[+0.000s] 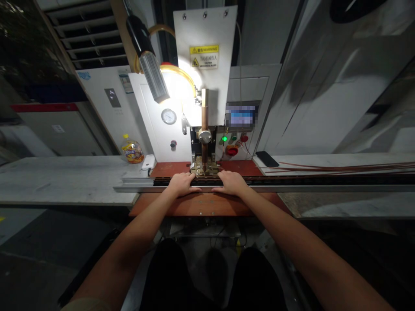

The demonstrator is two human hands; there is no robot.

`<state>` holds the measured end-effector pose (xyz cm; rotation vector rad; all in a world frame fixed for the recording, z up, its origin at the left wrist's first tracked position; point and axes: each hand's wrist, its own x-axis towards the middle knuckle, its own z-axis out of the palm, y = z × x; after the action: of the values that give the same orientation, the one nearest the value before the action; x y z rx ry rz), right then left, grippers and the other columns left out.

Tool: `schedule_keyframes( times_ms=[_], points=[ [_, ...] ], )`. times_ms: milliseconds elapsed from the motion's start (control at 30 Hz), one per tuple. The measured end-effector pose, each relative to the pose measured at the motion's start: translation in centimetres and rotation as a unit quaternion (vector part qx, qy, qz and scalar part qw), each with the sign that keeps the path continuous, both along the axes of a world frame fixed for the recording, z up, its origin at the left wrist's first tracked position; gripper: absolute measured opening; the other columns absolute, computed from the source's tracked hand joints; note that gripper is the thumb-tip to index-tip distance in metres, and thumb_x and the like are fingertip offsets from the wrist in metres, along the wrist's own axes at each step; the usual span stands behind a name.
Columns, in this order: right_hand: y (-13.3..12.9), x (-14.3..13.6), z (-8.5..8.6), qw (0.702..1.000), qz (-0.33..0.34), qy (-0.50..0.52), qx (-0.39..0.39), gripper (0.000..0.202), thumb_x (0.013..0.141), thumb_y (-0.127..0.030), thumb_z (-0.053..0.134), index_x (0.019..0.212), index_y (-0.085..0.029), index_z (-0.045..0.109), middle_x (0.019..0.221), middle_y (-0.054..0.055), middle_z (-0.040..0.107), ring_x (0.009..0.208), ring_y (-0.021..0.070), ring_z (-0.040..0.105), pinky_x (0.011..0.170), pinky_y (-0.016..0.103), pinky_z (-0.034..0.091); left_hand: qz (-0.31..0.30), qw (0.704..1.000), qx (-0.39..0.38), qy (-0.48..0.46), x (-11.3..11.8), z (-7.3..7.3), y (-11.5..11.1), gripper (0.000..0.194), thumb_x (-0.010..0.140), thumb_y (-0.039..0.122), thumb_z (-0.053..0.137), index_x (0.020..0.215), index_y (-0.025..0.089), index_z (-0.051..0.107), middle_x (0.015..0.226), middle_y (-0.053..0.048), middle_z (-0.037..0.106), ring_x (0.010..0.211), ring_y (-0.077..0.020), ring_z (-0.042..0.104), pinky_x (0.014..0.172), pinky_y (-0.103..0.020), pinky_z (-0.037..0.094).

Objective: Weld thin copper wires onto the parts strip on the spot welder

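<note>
My left hand [182, 184] grips a long metal rail [292, 188] just left of the machine's copper-coloured electrode [205, 147]. Its fingers curl over the rail and its thumb lies along the near side, pointing inward. On the other side of the electrode, my right hand [231, 183] holds the same rail in a mirrored way. Dark strips [275, 180] run along the rail behind its front edge. Between my hands sits a small brass-coloured fixture [204, 167], right under the electrode tip. My fingertips are partly hidden behind the rail.
A bright work lamp [152, 71] hangs over the white machine [207, 82]. A bottle [132, 149] and a white device [148, 162] stand left. To the right lie a phone [267, 158] and thin brown strips [340, 168]. A reddish-brown board [207, 204] forms the front edge.
</note>
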<state>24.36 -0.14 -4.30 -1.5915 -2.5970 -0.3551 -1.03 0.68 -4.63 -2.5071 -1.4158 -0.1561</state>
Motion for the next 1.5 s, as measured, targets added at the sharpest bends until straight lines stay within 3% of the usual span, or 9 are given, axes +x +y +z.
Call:
schedule_keyframes(
  times_ms=[400,667,867,1067,1500],
  points=[
    [0.1,-0.1,-1.5,1.000,-0.005,0.012,0.026,0.077,0.079,-0.081,0.027,0.106,-0.015,0.057,0.105,0.018,0.063,0.095,0.0297,0.060,0.082,0.038,0.043,-0.015,0.999,0.036,-0.012,-0.8,-0.8,-0.1,0.070,0.077,0.081,0.033,0.099,0.018,0.056,0.097,-0.011,0.067,0.090,-0.0270,0.063,0.076,-0.035,0.044],
    [0.1,-0.1,-0.9,1.000,0.003,-0.001,0.009,0.073,0.081,-0.079,0.029,0.107,-0.016,0.056,0.107,0.018,0.063,0.098,0.0292,0.060,0.084,0.038,0.043,-0.013,1.000,0.007,-0.003,-0.7,-0.2,0.0,0.070,0.076,0.080,0.038,0.100,0.017,0.058,0.098,-0.013,0.066,0.093,-0.0284,0.062,0.078,-0.037,0.043],
    [0.2,-0.3,-0.3,1.000,0.003,0.002,-0.004,0.071,0.079,-0.079,0.037,0.105,-0.016,0.056,0.107,0.017,0.063,0.098,0.0290,0.061,0.084,0.038,0.044,-0.024,1.000,-0.016,-0.006,0.9,0.5,-0.1,0.071,0.073,0.079,0.046,0.107,0.018,0.057,0.104,-0.015,0.065,0.098,-0.0307,0.060,0.082,-0.040,0.043],
    [0.1,-0.1,0.0,1.000,0.008,-0.003,-0.013,0.067,0.072,-0.075,0.055,0.107,-0.018,0.055,0.109,0.015,0.062,0.100,0.0283,0.059,0.085,0.037,0.044,-0.044,0.999,-0.006,-0.025,3.4,-0.2,0.2,0.077,0.068,0.083,0.046,0.107,0.017,0.055,0.108,-0.016,0.065,0.103,-0.0319,0.060,0.080,-0.038,0.046],
    [-0.6,0.0,-0.6,1.000,-0.008,0.019,0.007,0.068,0.075,-0.077,0.047,0.107,-0.017,0.056,0.109,0.016,0.062,0.098,0.0285,0.059,0.084,0.037,0.043,-0.025,0.999,0.019,-0.038,3.7,-0.8,-0.6,0.072,0.079,0.077,0.036,0.110,0.016,0.056,0.107,-0.017,0.063,0.097,-0.0306,0.060,0.081,-0.041,0.043]
  ],
)
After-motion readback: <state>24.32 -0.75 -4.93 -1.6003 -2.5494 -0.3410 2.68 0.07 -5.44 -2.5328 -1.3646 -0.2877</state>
